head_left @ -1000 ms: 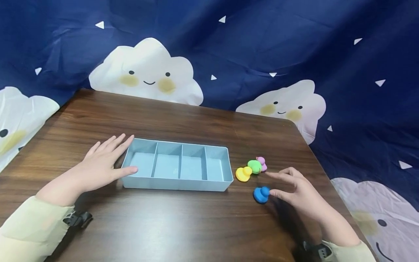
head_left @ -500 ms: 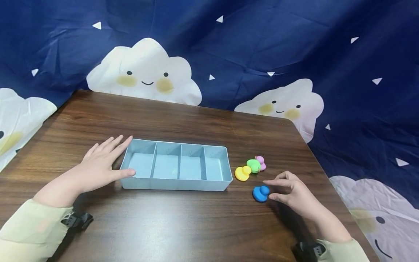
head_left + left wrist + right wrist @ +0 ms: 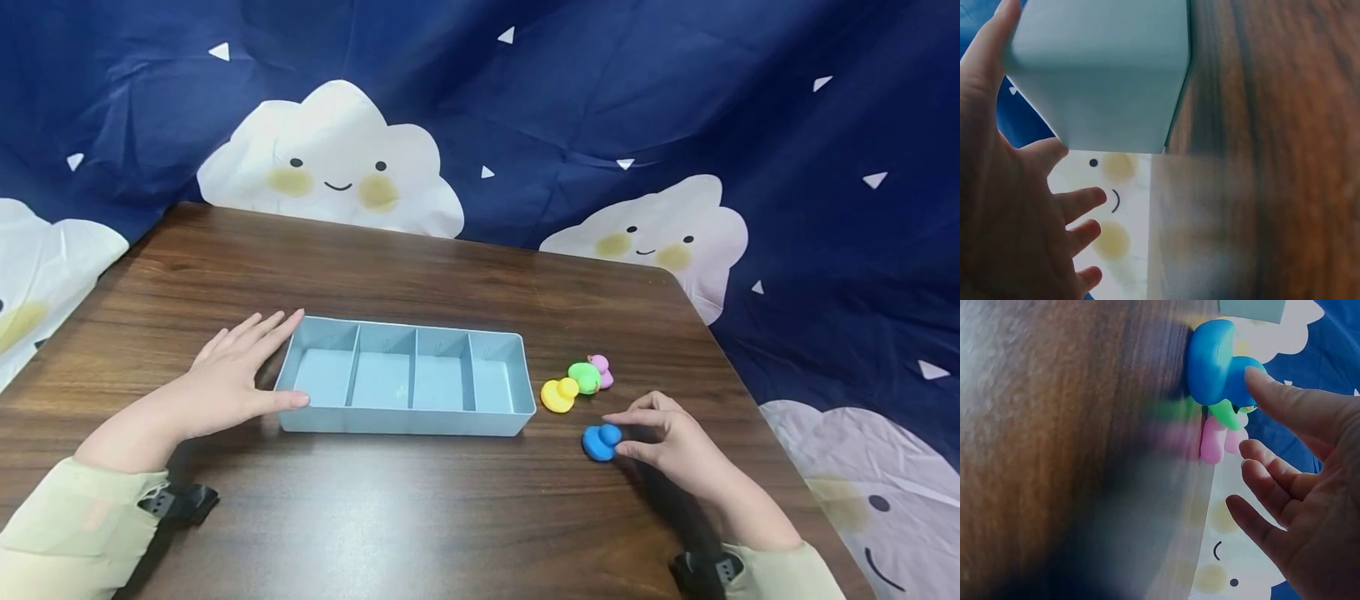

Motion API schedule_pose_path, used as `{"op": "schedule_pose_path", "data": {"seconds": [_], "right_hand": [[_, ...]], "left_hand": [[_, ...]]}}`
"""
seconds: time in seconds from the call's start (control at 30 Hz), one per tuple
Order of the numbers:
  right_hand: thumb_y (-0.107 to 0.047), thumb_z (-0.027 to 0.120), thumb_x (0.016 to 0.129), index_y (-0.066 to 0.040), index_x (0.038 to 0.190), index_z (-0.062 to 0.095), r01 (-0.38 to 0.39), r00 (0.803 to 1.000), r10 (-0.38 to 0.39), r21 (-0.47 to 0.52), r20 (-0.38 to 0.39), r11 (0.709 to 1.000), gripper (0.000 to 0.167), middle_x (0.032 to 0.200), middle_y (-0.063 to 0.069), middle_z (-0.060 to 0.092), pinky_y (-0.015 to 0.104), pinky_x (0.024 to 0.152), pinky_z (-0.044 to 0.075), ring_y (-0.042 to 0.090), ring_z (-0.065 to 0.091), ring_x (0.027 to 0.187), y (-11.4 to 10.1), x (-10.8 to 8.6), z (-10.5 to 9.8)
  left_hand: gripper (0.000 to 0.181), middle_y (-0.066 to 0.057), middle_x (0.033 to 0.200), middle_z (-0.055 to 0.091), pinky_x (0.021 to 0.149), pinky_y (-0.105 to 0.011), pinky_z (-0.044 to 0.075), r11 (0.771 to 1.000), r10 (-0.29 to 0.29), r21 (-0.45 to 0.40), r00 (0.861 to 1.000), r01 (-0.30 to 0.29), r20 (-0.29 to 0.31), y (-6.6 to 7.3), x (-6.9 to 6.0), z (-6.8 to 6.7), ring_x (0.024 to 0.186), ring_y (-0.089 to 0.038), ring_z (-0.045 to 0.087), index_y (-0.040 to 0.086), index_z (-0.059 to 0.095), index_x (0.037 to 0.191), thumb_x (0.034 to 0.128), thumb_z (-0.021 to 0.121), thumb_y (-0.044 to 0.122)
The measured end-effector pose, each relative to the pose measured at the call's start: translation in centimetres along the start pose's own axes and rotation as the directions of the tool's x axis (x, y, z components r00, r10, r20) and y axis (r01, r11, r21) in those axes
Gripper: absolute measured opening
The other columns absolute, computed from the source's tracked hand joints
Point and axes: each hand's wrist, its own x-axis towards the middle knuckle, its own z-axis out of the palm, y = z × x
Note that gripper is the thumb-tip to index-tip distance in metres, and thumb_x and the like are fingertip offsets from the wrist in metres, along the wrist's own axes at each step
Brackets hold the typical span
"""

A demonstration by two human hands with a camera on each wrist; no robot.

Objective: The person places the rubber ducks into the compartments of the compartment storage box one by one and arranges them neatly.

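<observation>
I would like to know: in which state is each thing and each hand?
Tray, upright, uncovered
Blue duck, upright on table
Green duck, on table, tilt unclear
Yellow duck, upright, by green duck
Pink duck, partly hidden, tilt unclear
Left hand, fingers spread at tray's end
Right hand, thumb at blue duck, grip unclear

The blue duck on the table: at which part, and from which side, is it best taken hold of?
Probably by the small round head of the blue duck, pinched from the right side. It sits upright; the head rises above the wider body and lies toward the right hand, while the yellow duck and green duck stand farther back.
</observation>
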Motion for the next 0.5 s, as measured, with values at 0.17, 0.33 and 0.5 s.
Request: {"op": "schedule_pose_path", "data": {"seconds": [0.17, 0.33, 0.5], "right_hand": [[-0.006, 0.086, 0.074, -0.008, 0.107, 0.078, -0.01, 1.0, 0.01, 0.006, 0.006, 1.0, 0.034, 0.096, 0.009, 0.058, 0.031, 0.075, 0.044, 0.027, 0.055, 0.091, -0.2, 0.08, -0.09], [-0.006, 0.087, 0.073, -0.008, 0.105, 0.078, -0.021, 1.0, 0.021, 0.009, -0.003, 1.0, 0.033, 0.096, 0.008, 0.059, 0.031, 0.075, 0.044, 0.027, 0.056, 0.09, -0.04, 0.04, -0.04], [-0.011, 0.088, 0.072, -0.013, 0.101, 0.077, -0.054, 0.998, 0.054, -0.013, 0.008, 0.998, 0.031, 0.093, 0.006, 0.058, 0.036, 0.078, 0.046, 0.026, 0.056, 0.091, -0.01, 0.0, -0.03]], "left_hand": [[0.107, -0.025, 0.16, 0.016, 0.109, -0.069, 0.002, 1.0, 0.002, -0.001, 1.0, -0.002, -0.006, -0.05, -0.04, -0.06, 0.144, -0.049, 0.008, 0.024, 0.006, 0.161, 0.083, 0.068, 0.064], [0.107, -0.025, 0.159, 0.016, 0.108, -0.07, 0.003, 1.0, -0.003, -0.002, 1.0, 0.003, -0.005, -0.03, -0.1, -0.13, 0.145, -0.048, 0.008, 0.025, 0.005, 0.161, 0.0829, 0.068, 0.064], [0.108, -0.025, 0.16, 0.016, 0.108, -0.07, 0.003, 1.0, -0.016, -0.009, 1.0, 0.016, 0.004, -0.02, 0.0, -0.13, 0.145, -0.048, 0.007, 0.024, 0.006, 0.161, 0.0823, 0.068, 0.064]]}}
